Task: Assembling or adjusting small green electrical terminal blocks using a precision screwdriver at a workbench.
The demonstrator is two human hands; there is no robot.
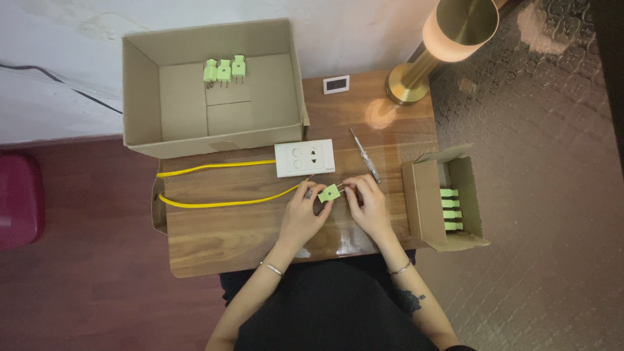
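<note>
1. The brown wooden desk (pixel 214 240) carries everything; a large open cardboard box (pixel 140 97) sits at its far left corner with three pale green plastic plugs (pixel 224 70) standing inside.
2. A smaller cardboard box (pixel 426 208) hangs off the right edge, holding a row of the same green plugs (pixel 450 209). It looks poorly supported, so a nudge from the right elbow could tip it to the floor.
3. A brass lamp with a round shade (pixel 448 32) stands at the far right corner.
4. A yellow cable (pixel 221 204) loops along the left edge to a white wall socket plate (pixel 304 158) at mid-desk.
5. The left hand (pixel 302 214) and right hand (pixel 370 205) meet near the desk's middle, fingers pinching a single pale green plug (pixel 329 192) between them, just above the surface.
6. A slim screwdriver (pixel 365 155) lies just beyond the right hand; a careless sweep could roll it away. Any small screws would easily slip from the pinch.
</note>
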